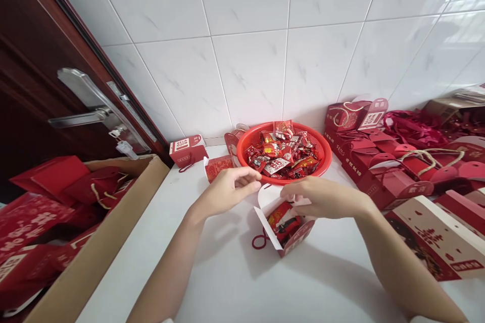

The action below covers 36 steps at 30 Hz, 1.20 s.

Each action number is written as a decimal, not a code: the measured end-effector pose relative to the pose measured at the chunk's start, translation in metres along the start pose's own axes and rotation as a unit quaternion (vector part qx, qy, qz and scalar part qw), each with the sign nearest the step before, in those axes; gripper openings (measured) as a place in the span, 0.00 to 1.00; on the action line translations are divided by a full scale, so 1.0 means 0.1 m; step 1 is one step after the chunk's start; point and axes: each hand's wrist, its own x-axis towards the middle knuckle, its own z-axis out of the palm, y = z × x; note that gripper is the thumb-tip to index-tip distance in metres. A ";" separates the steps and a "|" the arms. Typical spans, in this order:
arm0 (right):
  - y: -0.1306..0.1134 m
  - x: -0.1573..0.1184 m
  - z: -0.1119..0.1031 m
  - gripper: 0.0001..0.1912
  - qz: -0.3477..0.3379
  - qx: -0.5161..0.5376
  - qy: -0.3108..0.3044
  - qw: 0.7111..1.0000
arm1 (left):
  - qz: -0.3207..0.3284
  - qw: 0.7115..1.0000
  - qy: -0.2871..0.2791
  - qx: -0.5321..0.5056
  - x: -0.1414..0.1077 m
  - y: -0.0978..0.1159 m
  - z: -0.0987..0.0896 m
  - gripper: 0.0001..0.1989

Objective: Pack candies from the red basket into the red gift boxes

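Note:
A small red gift box (297, 239) with a white inside stands on the white table with its top flaps up. Red-wrapped candies (280, 219) lie inside it, and a dark red cord loop (259, 240) sticks out at its left. My right hand (318, 198) is over the box's right side, fingers bent and thumb apart from them; no candy shows in its grasp. Left of the box, my left hand (231, 189) hovers with loosely curled fingers, thumb apart, holding nothing visible. Its fingertips are close to the front rim of a red plastic basket (326, 154) heaped with wrapped candies (276, 154).
Several folded red boxes (394, 171) crowd the right side, beside a cream-and-red box (432, 237). A closed box (187, 150) stands by the tiled wall. At left, a cardboard carton (113, 202) holds red packaging, next to a door with a metal handle (81, 117).

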 end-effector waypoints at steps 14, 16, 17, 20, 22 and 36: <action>0.02 -0.52 0.40 0.23 0.221 -0.004 0.107 0.969 | -0.026 0.958 -0.238 0.158 -0.12 -0.02 -0.03 0.32; 0.01 -0.56 0.49 0.22 0.185 0.038 0.153 0.970 | -0.020 0.954 -0.249 0.166 -0.13 -0.01 -0.05 0.35; 0.00 -0.57 0.53 0.22 0.163 0.058 0.171 0.970 | -0.017 0.952 -0.255 0.166 -0.13 -0.01 -0.05 0.36; -0.07 -0.60 0.64 0.21 0.082 0.113 0.196 0.971 | -0.001 0.946 -0.280 0.163 -0.12 0.00 -0.08 0.40; -0.11 -0.60 0.68 0.23 0.037 0.134 0.188 0.972 | 0.016 0.940 -0.302 0.158 -0.12 0.00 -0.10 0.43; -0.12 -0.48 0.84 0.22 -0.074 0.147 0.173 0.971 | -0.007 0.962 -0.272 -0.015 -0.02 -0.11 0.03 0.43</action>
